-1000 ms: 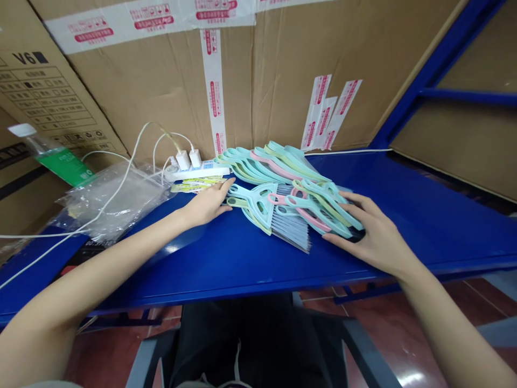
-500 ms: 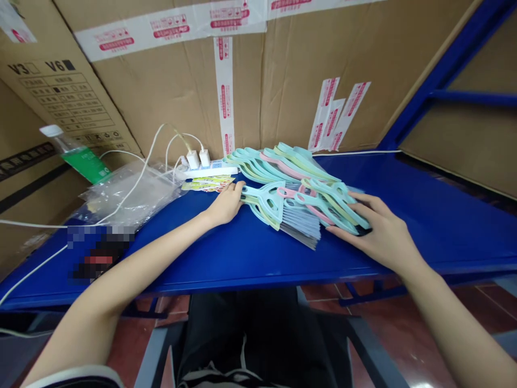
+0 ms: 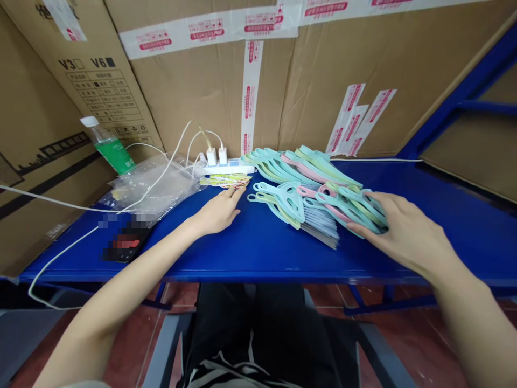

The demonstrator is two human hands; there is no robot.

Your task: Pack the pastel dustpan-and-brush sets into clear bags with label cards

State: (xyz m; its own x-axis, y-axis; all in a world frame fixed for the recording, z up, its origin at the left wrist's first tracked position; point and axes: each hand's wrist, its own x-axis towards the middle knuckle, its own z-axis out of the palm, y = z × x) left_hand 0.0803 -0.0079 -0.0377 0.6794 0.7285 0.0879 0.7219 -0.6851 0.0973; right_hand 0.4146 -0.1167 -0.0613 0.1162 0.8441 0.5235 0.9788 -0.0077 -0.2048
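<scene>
My left hand rests with fingers spread at the near edge of some yellow-green and red printed cards, apart from the brushes. My right hand lies around the right end of a pile of light blue, green and pink plastic pieces, thumb in front and fingers behind. Left of that pile lie hand brushes with light blue and green handles and grey-blue bristles. Behind them is a row of overlapping light blue, green and pink pieces.
Behind the cards is a white power strip with chargers and cables. Clear plastic bags, a green-labelled bottle and a partly blurred dark object are at left on the blue table. Cardboard stands behind.
My left hand has let go of the brush handles and moved left to the cards. My right hand stays at the pile. The camera view has shifted, moving the scene rightward.
</scene>
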